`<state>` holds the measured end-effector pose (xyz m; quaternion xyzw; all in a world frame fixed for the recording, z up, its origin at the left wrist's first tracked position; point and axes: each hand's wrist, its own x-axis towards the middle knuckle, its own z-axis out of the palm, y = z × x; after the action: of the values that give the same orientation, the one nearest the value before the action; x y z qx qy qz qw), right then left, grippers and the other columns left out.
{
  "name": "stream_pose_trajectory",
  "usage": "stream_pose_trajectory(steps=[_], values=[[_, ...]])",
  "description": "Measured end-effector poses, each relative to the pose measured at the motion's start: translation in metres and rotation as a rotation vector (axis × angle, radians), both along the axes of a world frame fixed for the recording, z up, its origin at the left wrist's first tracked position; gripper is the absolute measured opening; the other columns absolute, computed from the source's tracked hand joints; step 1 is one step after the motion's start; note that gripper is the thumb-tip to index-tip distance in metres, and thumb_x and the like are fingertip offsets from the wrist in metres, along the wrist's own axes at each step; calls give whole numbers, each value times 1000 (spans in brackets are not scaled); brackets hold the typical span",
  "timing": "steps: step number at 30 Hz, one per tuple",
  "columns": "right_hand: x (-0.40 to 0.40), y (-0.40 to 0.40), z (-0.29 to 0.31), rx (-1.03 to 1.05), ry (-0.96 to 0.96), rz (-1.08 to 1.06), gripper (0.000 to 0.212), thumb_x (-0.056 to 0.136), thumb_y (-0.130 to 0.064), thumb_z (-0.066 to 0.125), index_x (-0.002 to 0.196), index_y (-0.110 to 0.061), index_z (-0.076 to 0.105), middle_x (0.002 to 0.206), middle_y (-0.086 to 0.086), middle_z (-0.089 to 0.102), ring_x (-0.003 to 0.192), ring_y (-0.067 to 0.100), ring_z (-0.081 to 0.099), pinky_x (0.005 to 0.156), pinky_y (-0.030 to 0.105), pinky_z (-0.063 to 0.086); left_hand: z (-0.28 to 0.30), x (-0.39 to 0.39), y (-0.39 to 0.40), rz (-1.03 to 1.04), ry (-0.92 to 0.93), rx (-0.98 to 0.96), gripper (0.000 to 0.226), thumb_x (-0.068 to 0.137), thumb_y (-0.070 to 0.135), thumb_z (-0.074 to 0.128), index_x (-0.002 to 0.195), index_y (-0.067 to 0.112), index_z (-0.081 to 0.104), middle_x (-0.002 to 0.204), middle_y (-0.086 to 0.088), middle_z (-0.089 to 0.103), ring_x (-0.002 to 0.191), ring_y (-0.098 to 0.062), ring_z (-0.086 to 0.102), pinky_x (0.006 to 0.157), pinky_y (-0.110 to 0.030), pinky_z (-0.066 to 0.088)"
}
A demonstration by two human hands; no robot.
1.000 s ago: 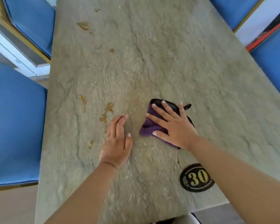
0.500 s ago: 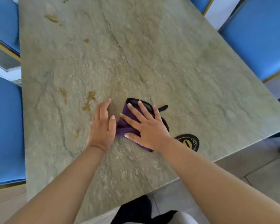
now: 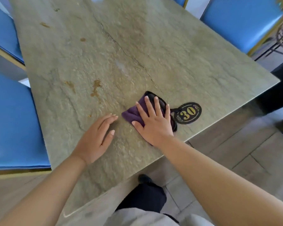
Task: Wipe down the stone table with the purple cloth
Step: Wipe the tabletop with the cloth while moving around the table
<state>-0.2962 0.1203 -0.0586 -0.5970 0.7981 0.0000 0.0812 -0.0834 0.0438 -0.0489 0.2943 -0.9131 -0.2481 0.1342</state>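
The grey-green stone table (image 3: 137, 46) fills most of the view. A folded purple cloth (image 3: 132, 114) with a black edge lies near the table's near right corner. My right hand (image 3: 153, 121) presses flat on top of it, fingers spread. My left hand (image 3: 96, 137) rests flat on the bare stone just left of the cloth, holding nothing. Brown stains (image 3: 96, 88) mark the stone beyond my left hand, with smaller ones (image 3: 44, 24) farther up the left side.
A black oval plaque with a gold "30" (image 3: 188, 113) sits right beside the cloth near the table edge. Blue chairs stand at the left (image 3: 11, 121) and far right (image 3: 238, 22). My dark shoe (image 3: 144, 178) is on the tiled floor below.
My right hand has slid the cloth to the right, up against the number plaque. My left hand now lies apart from the cloth. The view has shifted.
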Motion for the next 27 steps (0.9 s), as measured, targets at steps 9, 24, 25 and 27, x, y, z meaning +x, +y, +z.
stream_pose_trajectory(steps=[9, 24, 25, 27], values=[[-26, 89, 5, 6, -33, 57, 75, 79, -82, -2, 147, -50, 1, 160, -14, -7, 148, 16, -11, 119, 50, 1, -11, 17, 7, -30, -7, -66, 47, 96, 28, 35, 132, 4, 54, 142, -8, 46, 140, -20, 36, 116, -35, 30], [91, 49, -1, -53, -70, 96, 64, 89, -71, 21, 148, -48, 11, 161, -12, 1, 148, 18, -7, 118, 50, -5, -7, 23, 4, 31, 179, -84, 31, 88, 25, 38, 102, 0, 52, 117, -17, 48, 108, -33, 49, 98, -42, 41], [82, 59, -1, -38, -70, 119, 64, 88, -72, 19, 147, -50, 11, 160, -14, 1, 148, 16, -6, 118, 47, -5, -7, 23, 4, 13, 147, -107, 29, 88, 25, 38, 100, 3, 53, 115, -15, 49, 106, -33, 49, 97, -43, 42], [67, 65, 1, -6, -51, 21, 65, 85, -76, 12, 146, -53, 6, 160, -16, -2, 148, 15, -7, 119, 46, -3, -7, 25, 6, -28, 142, -110, 26, 90, 24, 38, 100, 7, 55, 114, -12, 49, 105, -30, 50, 94, -45, 42]])
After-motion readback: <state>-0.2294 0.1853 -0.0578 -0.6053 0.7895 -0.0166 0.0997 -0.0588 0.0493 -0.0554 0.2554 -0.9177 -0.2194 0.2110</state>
